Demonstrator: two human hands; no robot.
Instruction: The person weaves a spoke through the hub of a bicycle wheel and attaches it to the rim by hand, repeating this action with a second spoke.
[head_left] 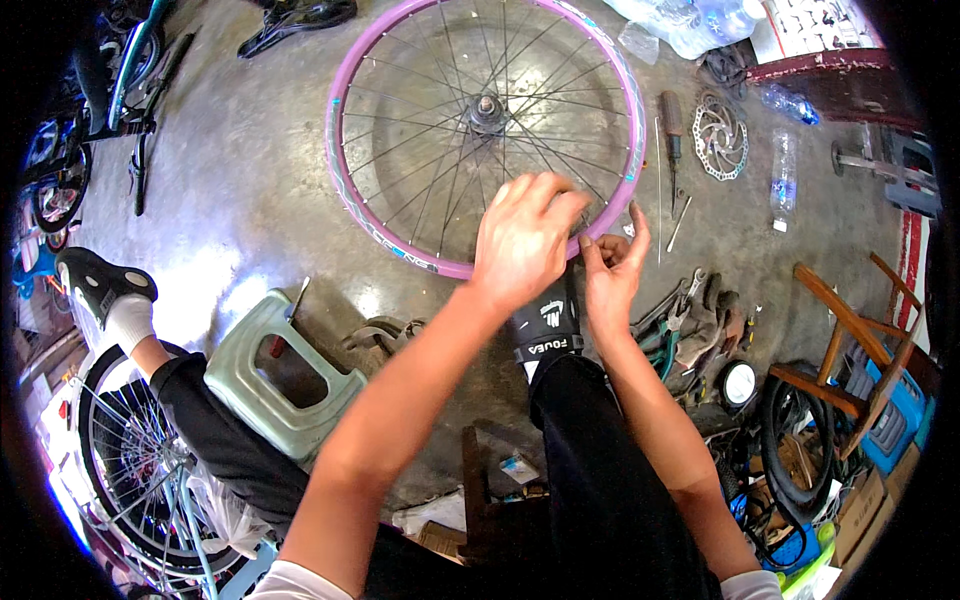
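A bicycle wheel (335, 130) with a purple rim, dark spokes and a bare hub lies flat on the floor, no tire on it. My left hand (530, 235) is over the rim's near edge, fingers curled down toward the spokes and slightly smeared by motion. What its fingertips hold is hidden. Right beside it, my right hand (613, 275) has its thumb against the rim and its index finger along the outer side, gripping the rim lightly. The rim's near edge rests close to my black shoe (552, 315).
Right of the wheel lie a screwdriver (673, 130), a brake disc (720, 137) and a plastic bottle (783, 185). Pliers (675, 325) and gloves lie nearer. A green plastic stool (235, 370) stands left. Wooden frame (840, 320) and tires crowd the right; bicycles stand at left.
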